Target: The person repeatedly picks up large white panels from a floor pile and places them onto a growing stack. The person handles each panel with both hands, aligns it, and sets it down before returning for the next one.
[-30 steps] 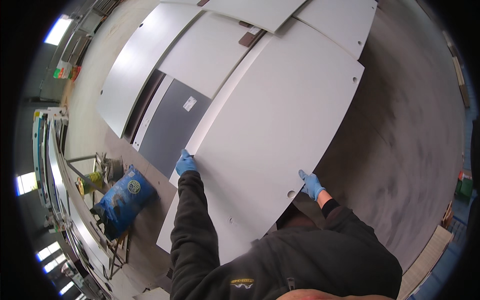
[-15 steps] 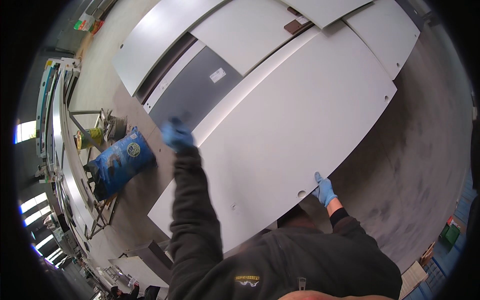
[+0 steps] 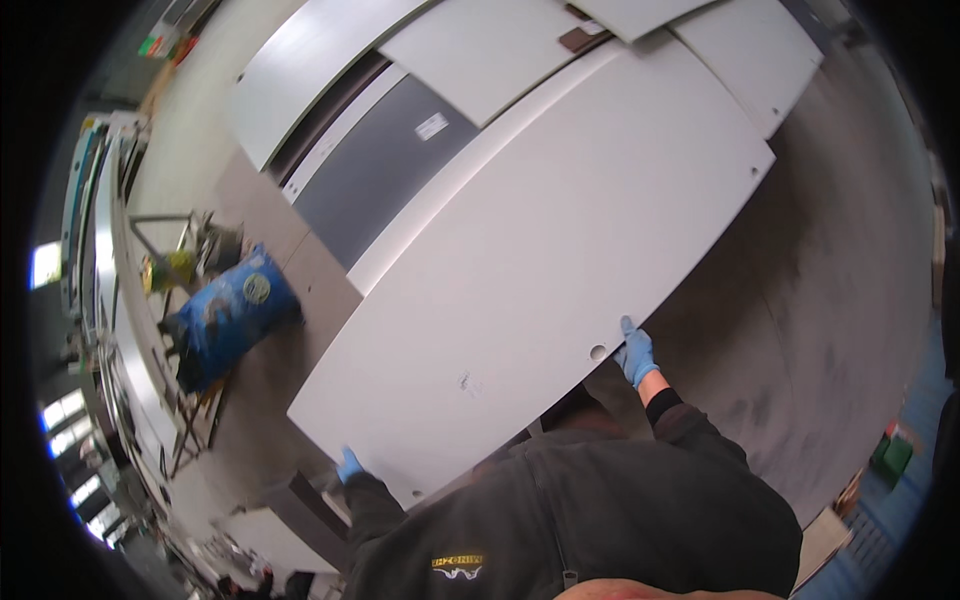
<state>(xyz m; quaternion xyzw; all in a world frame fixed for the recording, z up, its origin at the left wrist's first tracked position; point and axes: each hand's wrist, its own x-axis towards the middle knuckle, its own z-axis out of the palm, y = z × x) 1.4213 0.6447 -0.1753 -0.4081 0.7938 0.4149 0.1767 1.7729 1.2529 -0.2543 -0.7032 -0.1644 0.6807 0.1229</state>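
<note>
Holding a large, flat white panel (image 3: pixel 520 250), arms spread.
The blue-gloved left hand (image 3: pixel 349 466) clasps its near short edge; the blue-gloved right hand (image 3: pixel 635 357), thumb on top, grips the long edge beside a round hole (image 3: pixel 598 352), the panel stretching ahead of both.

- The large flat white panel (image 3: pixel 535 255) hides part of the blue-gloved right hand (image 3: pixel 636 360).
- I can't fully see the blue-gloved left hand (image 3: pixel 349 466).
- The white paper label (image 3: pixel 431 126) is too small to read.
</note>
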